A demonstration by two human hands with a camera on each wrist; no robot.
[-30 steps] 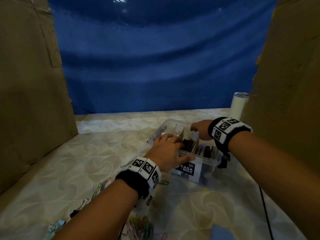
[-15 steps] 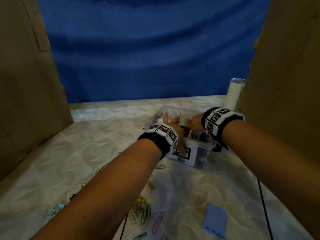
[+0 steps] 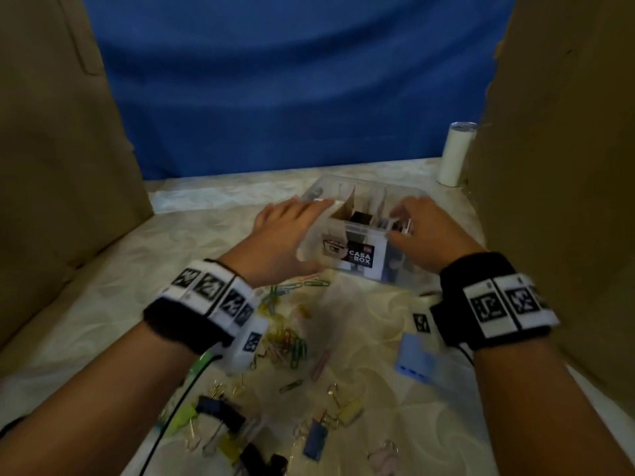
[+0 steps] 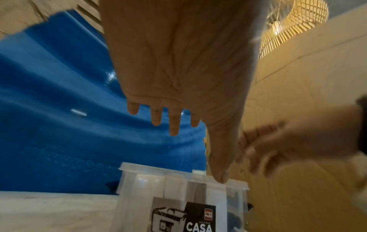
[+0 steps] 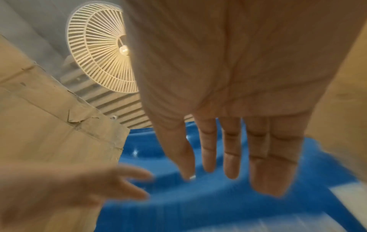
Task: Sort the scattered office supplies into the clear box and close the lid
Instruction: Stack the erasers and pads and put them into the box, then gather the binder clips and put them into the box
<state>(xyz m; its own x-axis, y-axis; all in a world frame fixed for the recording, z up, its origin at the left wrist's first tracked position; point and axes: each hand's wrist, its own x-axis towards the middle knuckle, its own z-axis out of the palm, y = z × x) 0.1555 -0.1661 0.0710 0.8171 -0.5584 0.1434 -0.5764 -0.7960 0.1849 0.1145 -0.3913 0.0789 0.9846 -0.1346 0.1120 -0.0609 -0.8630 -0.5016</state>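
Observation:
The clear box with a "CASA BOX" label stands open at mid-table, with cardboard dividers and dark items inside. My left hand hovers at the box's left side, fingers straight and spread; in the left wrist view the thumb is close to the box's rim. My right hand is over the box's right end with nothing in it, and its fingers are straight. Coloured paper clips, several binder clips and a blue sticky-note pad lie scattered in front.
Cardboard walls flank the table on the left and right, and a blue sheet hangs behind. A white cylinder stands at the back right. A black cable runs across the near clips.
Both hands have drawn back from inside the box to its two sides and opened. The head view has tipped down, so more scattered clips show.

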